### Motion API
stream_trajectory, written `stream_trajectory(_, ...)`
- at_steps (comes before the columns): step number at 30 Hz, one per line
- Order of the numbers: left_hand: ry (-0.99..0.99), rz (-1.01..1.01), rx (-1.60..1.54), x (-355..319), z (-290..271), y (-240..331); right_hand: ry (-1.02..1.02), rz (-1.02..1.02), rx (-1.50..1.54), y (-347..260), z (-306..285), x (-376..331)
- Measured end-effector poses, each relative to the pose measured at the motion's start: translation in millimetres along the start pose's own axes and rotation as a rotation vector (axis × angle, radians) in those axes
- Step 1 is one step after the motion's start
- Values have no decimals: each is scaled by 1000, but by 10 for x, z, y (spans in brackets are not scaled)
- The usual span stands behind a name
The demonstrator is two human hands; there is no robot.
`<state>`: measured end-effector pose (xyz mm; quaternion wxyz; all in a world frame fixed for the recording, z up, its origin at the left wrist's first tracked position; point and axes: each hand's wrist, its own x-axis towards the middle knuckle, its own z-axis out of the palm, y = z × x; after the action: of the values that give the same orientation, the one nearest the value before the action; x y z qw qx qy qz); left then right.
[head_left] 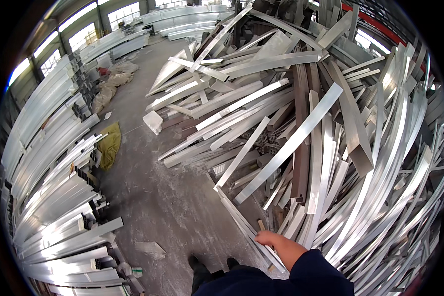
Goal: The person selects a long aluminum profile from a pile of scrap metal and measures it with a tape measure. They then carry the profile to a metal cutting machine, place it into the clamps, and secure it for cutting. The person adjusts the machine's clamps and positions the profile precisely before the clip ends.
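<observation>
My right hand (266,239) reaches out from a dark blue sleeve (316,270) at the lower right. Its fingers are curled closed at the edge of long, thin aluminium profiles (241,218), and it appears to grip one. These profiles slant along the front of a big heap of scrap aluminium profiles (241,103). Just above the hand is a small tan piece (261,225), whose kind I cannot tell. A wide silver profile (291,140) lies across the heap beyond the hand. My left hand is out of sight.
Stacks of long aluminium profiles (49,185) line the left side. A grey concrete floor (153,207) runs between them and the heap. A yellow-green cloth (109,145) and a white block (153,122) lie there. Sharp profile ends jut out from the heap. My dark shoes (196,261) stand near the lower edge.
</observation>
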<state>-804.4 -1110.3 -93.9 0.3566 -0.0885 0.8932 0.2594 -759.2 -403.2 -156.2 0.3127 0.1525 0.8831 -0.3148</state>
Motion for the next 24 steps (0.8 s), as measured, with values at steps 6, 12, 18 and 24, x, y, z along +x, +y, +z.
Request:
stream_trajectory(6, -32, -74, -43, 1276, -816, 391, 212, 263, 484, -1559, -1105, 906)
stream_trajectory(12, 4, -125, -268, 3001, -2393, 743, -128, 453, 150, -2029, -1001, 1253)
stream_trajectory(18, 109, 34, -404, 4929, -4313, 2127, -226, 663, 594, -2453, -1189, 1557)
stream_trajectory(24, -29, 342, 197, 5862, -4740, 3626, -183, 677, 724, -2592, -1798, 2345)
